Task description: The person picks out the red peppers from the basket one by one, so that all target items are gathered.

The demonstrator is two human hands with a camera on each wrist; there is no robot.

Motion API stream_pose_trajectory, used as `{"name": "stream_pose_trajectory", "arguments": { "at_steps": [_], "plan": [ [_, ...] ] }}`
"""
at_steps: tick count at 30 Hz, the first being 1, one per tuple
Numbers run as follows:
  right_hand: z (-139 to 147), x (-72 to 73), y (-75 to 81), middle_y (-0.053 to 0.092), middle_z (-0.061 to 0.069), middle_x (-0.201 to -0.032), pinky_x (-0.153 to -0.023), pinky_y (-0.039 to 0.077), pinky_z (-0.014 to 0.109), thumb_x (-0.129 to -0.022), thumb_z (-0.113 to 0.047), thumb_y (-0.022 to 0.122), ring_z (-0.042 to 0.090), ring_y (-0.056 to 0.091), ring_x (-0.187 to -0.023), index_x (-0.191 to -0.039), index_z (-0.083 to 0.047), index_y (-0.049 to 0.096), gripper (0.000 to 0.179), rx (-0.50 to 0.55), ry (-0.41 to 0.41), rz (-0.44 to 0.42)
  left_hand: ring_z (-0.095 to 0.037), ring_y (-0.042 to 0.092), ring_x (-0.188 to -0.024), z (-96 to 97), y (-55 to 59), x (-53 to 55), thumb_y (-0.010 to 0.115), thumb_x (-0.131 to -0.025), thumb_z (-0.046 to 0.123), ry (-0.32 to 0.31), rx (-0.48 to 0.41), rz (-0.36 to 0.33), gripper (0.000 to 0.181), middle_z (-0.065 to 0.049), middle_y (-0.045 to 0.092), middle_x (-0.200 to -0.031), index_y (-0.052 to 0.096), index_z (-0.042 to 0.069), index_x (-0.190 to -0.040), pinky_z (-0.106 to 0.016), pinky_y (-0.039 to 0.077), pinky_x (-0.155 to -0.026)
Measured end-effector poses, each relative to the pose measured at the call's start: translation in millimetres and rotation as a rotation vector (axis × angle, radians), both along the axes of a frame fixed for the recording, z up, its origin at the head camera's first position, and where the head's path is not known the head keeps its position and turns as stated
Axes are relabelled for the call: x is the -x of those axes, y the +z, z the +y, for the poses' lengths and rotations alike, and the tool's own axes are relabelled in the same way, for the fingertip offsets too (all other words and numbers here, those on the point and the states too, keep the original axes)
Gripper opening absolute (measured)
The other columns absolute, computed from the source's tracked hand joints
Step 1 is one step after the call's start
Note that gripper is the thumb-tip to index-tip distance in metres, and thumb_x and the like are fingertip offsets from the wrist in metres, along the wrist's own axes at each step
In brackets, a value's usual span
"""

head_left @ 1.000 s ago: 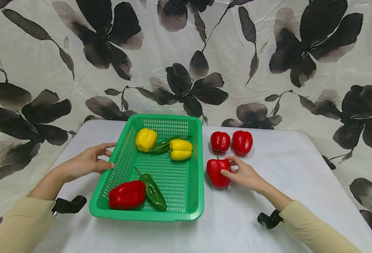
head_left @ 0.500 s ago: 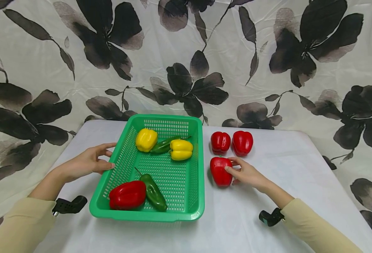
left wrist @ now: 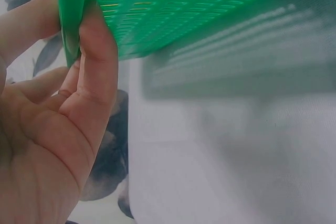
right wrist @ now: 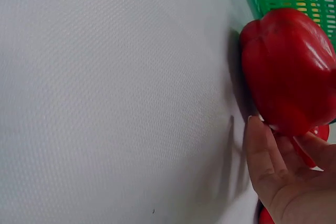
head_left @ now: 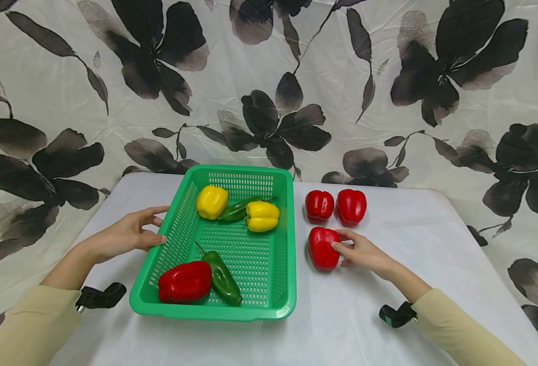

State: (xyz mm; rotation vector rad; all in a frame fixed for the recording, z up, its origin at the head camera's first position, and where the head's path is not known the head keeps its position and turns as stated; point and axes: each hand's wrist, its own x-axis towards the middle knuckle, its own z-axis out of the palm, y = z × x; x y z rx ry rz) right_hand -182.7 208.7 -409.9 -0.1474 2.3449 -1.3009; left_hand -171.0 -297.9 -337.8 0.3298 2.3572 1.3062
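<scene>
On the table's left half stands a green plastic basket (head_left: pixel 214 312) with slotted walls. My left hand (head_left: pixel 124 235) pinches its left rim; the left wrist view shows fingers (left wrist: pixel 98 51) on both sides of that rim. A red bell pepper (head_left: pixel 322 249) rests just right of the basket, tilted slightly. My right hand (head_left: pixel 367 255) holds it from the right, thumb on its near side and another finger behind. In the right wrist view, fingertips touch the end of the bell pepper (right wrist: pixel 289 72), and its far side is hidden.
Behind the held pepper sit two more red bell peppers, one left (head_left: pixel 319 206) and one right (head_left: pixel 351 207). Inside the basket lie two yellow bell peppers (head_left: pixel 212 202), two long green peppers (head_left: pixel 222 277) and a red bell pepper (head_left: pixel 185 282). A floral cloth (head_left: pixel 369 56) hangs behind the white-covered table.
My right hand and the red bell pepper have shifted a little to the right, away from the basket, and the pepper's tilt has changed. The left hand and basket stay in place.
</scene>
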Motion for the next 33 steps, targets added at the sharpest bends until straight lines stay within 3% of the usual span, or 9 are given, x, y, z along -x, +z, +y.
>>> {"name": "stream_pose_trajectory", "arguments": {
  "at_steps": [26,33],
  "plan": [
    [5.6,-1.1,-3.5,0.049,0.018,-0.126,-0.080,0.054,0.035,-0.091,-0.035,0.055,0.022,0.056,-0.099,-0.140,0.002,0.029,0.067,0.094,0.080,-0.049,-0.025,0.064,-0.083,0.4,1.3,1.9,0.063,-0.087,0.018,-0.004,0.000,-0.008,0.080,-0.026,0.043,-0.120,0.012,0.002,-0.146,-0.036,0.056,-0.072],
    [6.4,-1.9,2.8,0.047,0.020,-0.130,-0.081,0.053,0.035,-0.091,-0.037,0.054,0.026,0.054,-0.105,-0.141,0.001,0.029,0.068,0.025,0.089,0.005,-0.025,0.064,-0.084,0.2,0.3,1.1,0.064,-0.086,0.018,0.000,0.005,-0.010,0.080,-0.026,0.043,-0.121,0.012,0.002,-0.146,-0.036,0.055,-0.073]
  ]
}}
